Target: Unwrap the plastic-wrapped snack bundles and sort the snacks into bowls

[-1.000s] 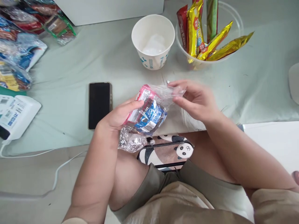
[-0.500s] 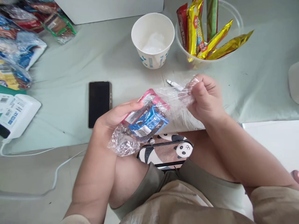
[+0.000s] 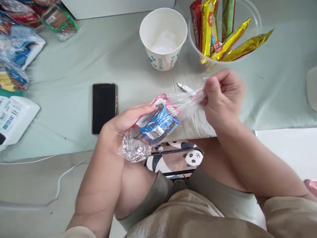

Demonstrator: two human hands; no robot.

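Note:
My left hand point(image 3: 130, 117) is closed round a clear plastic bag point(image 3: 136, 145) with a blue snack packet point(image 3: 159, 124) and a pink packet point(image 3: 162, 99) inside, held above my lap. The bag's upper end is stretched to the right, where my right hand point(image 3: 223, 97) grips it in a closed fist. A white-handled cutter point(image 3: 184, 88) lies on the cloth behind the stretched plastic, its handle partly covered. Beneath the bag, a panda-patterned case point(image 3: 178, 160) rests between my legs.
A paper cup point(image 3: 163, 39) with white material inside stands beside a clear tub point(image 3: 257, 19) of wrapped snacks. A phone point(image 3: 104, 109) lies left of my hands. Bagged packets point(image 3: 22, 46) and a white device point(image 3: 19, 115) sit at the far left.
My right hand has moved slightly up and to the right, pulling the bag's end tauter and narrower. The packets are tilted a little differently in my left hand. The view has shifted slightly.

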